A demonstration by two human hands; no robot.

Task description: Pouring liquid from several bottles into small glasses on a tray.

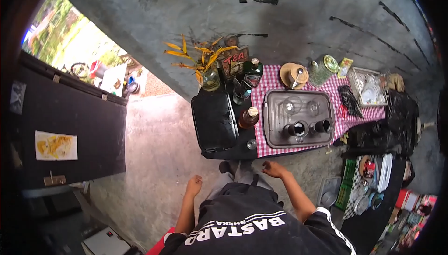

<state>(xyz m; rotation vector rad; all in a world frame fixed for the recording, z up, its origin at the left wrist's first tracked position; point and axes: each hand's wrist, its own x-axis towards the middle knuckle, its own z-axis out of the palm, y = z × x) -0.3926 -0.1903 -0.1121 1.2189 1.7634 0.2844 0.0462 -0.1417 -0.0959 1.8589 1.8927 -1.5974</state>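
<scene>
My left hand (pixel 194 185) hangs above the floor beside my body, in front of the table, fingers loosely curled with nothing visible in it. Nearer the table's front edge is my right hand (pixel 273 169), its fingers bent and apart, touching nothing. Before me a grey tray (pixel 267 115) lies on a red-and-white checked cloth (pixel 260 143). Two dark cups (pixel 294 128) and clear glassware (pixel 315 106) stand on it. To its left are a bottle of amber liquid (pixel 249 118), a small glass (pixel 251 144) and a black tray (pixel 214 121).
Behind stand a green bottle (pixel 252 72), a glass vase (pixel 210 80) with yellow leaves, a wooden bowl (pixel 298 77) and a glass jar (pixel 319 71). A dish rack (pixel 357 83) sits far right. Green crates (pixel 344 185) are below at right; a black door (pixel 77 122) is left.
</scene>
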